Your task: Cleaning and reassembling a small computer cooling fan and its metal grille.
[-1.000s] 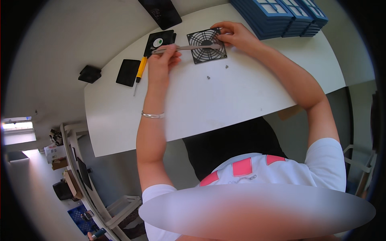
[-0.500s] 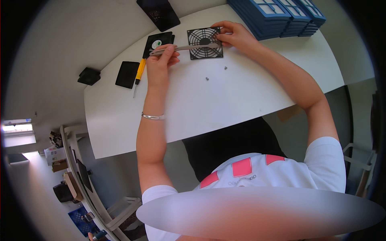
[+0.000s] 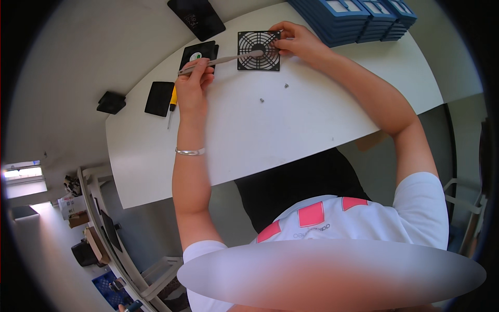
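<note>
While the right hand (image 3: 296, 39) pinches the right edge of the black fan grille (image 3: 259, 47), apparently steadying it on the far side of the white table (image 3: 270, 132), the left hand (image 3: 194, 80) pinches a brush (image 3: 223, 59) across it.

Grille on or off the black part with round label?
Off: white tabletop shows between grille in right hand and black part.

On the table (image 3: 234, 140), grille (image 3: 260, 47), screws (image 3: 286, 86) before it, screwdriver (image 3: 172, 101) to its left, stacked frames (image 3: 358, 24) rightward.
</note>
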Demonstrator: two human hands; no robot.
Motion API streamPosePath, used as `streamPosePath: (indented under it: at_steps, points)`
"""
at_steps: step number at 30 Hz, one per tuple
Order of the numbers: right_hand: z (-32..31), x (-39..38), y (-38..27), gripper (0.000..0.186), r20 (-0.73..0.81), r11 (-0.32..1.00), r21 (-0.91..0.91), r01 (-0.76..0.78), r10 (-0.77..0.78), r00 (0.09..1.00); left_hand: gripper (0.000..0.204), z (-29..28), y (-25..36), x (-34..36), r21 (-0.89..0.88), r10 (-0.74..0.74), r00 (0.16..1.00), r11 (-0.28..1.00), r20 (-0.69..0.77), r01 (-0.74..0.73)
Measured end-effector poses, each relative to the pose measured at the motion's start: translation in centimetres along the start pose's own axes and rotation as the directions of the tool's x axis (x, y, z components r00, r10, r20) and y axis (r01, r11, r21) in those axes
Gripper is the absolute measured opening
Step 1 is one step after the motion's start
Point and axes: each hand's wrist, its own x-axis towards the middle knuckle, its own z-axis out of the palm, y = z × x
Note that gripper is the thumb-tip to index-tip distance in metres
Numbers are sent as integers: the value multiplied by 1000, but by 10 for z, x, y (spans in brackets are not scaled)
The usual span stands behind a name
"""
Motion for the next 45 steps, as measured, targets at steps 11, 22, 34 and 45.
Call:
streamPosePath:
  at_steps: [11, 22, 34, 45]
  points:
    - [-1, -2, -3, 35, 23, 1000, -23, -8, 9, 1000, 12, -13, 5, 6, 16, -50, 998, 999, -46, 51]
    - [-1, -1, -3, 32, 11, 998, -45, 33, -33, 999, 12, -22, 8, 10, 22, -97, 995, 995, 37, 97]
    - [0, 2, 4, 31, 43, 993, -82, 82, -78, 996, 13, -29, 10, 11, 29, -122, 984, 992, 126, 119]
    - [0, 2, 3, 30, 24, 993, -105, 53, -51, 998, 13, -23, 8, 9, 109, -137, 981, 987, 140, 122]
